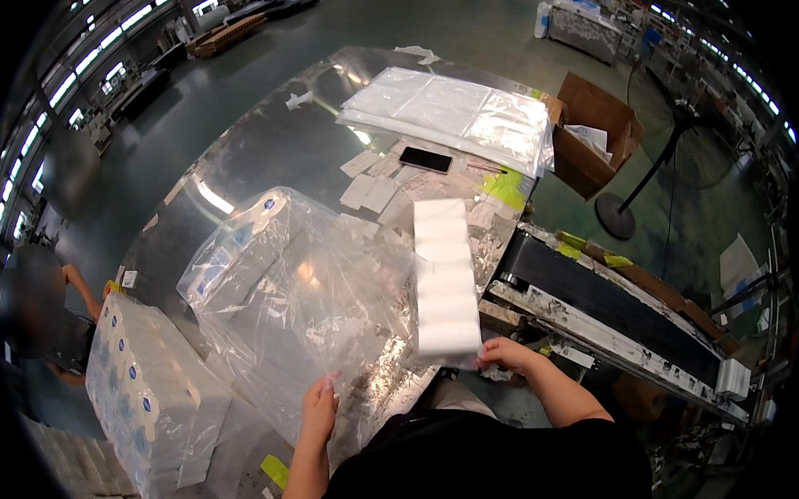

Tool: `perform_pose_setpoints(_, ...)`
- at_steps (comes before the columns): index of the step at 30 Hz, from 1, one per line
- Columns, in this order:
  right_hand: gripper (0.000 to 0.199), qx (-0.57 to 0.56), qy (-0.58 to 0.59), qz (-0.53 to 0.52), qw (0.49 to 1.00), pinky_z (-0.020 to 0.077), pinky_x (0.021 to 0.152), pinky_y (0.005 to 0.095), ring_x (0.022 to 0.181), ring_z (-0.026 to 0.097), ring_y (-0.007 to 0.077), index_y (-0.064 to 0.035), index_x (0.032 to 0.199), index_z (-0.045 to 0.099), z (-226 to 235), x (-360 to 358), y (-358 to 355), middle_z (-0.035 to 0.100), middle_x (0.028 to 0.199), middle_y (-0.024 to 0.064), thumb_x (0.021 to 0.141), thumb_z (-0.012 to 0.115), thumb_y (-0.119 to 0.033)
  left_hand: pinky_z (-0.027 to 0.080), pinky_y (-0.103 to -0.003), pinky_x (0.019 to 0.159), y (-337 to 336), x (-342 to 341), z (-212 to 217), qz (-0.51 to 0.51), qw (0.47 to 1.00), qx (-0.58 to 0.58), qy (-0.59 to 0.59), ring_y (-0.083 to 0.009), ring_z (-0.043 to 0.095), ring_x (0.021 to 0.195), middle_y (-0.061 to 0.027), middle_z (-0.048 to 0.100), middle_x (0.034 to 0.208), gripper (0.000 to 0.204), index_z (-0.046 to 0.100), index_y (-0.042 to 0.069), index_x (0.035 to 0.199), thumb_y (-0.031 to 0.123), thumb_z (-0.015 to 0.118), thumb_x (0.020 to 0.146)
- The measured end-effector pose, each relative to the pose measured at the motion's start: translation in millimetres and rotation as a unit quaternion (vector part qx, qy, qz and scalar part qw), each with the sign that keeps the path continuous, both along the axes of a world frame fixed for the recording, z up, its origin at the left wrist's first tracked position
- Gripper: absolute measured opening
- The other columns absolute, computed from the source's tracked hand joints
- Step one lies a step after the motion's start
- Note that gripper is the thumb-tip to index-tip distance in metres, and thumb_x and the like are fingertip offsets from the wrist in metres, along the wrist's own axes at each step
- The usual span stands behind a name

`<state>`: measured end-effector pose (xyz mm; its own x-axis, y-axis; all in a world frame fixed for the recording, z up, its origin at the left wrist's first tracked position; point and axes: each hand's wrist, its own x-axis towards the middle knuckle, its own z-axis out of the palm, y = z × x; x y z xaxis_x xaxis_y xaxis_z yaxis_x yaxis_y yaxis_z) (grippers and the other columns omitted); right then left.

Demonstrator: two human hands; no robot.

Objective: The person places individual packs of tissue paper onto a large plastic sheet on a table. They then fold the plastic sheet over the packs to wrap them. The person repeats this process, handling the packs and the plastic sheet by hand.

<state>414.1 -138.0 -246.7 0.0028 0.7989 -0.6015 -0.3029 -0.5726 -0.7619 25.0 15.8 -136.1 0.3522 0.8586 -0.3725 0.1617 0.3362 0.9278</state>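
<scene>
White pack (446, 287) beside clear bag (300, 297)

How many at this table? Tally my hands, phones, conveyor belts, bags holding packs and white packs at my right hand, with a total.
Hands: 2
Phones: 1
Conveyor belts: 1
Bags holding packs: 2
White packs there: 1
Total: 7

A factory hall, shown by its conveyor belt (611, 305) and pedestal fan (686, 119).

Left hand (319, 409) and right hand (507, 356) sit apart, fingers bent.
</scene>
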Motion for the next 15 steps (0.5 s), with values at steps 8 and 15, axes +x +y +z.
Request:
perform_pose_setpoints(8,0.076,0.011,0.077,-0.212,0.974,0.0397,0.098,0.0446,0.12,0.045,0.027,-0.0131,0.143,0.024,25.0,-33.8,15.3,0.045,0.132,0.0125,0.081,0.065,-0.033,0.029,-0.02,0.048,-0.4,3.3,-4.7,-0.034,0.999,0.018,0.017,-0.0032,0.035,0.053,0.007,0.039,0.062,0.029,0.061,0.003,0.114,0.018,0.042,0.097)
perform_pose_setpoints(15,0.066,0.055,0.211,-0.23,0.948,0.044,0.096,0.0472,0.105,0.057,0.0364,0.0024,0.128,0.045,21.5,-9.5,31.0,0.058,0.117,0.0191,0.068,0.065,-0.017,0.029,-0.02,0.049,7.7,-4.0,13.8,-0.012,1.0,0.016,0.024,-0.0038,0.034,0.053,0.0066,0.039,0.06,0.03,0.061,0.004,0.115,0.018,0.043,0.096)
